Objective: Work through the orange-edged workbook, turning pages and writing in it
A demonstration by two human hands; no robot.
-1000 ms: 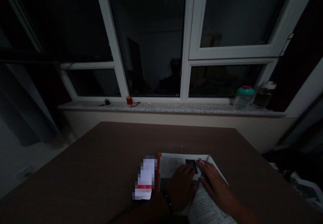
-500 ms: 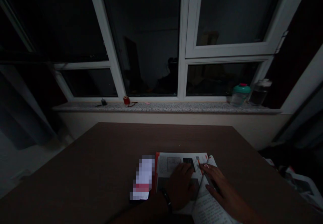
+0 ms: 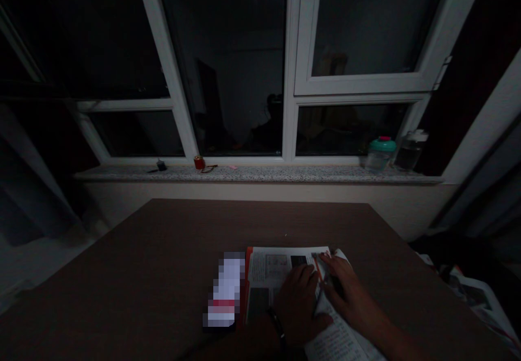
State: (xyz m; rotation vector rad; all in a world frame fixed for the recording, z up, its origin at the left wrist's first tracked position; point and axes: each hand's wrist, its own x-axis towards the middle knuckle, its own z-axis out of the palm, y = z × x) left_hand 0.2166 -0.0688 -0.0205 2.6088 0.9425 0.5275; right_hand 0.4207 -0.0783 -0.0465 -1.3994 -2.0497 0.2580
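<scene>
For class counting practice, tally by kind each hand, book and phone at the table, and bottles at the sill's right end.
Hands: 2 (left hand, right hand)
Open book: 1
Phone: 1
Bottles: 2 (teal-lidded bottle, white-capped bottle)
Total: 6

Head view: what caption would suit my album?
Left hand and right hand on an open book, lit phone alongside, before a dark window.
</scene>
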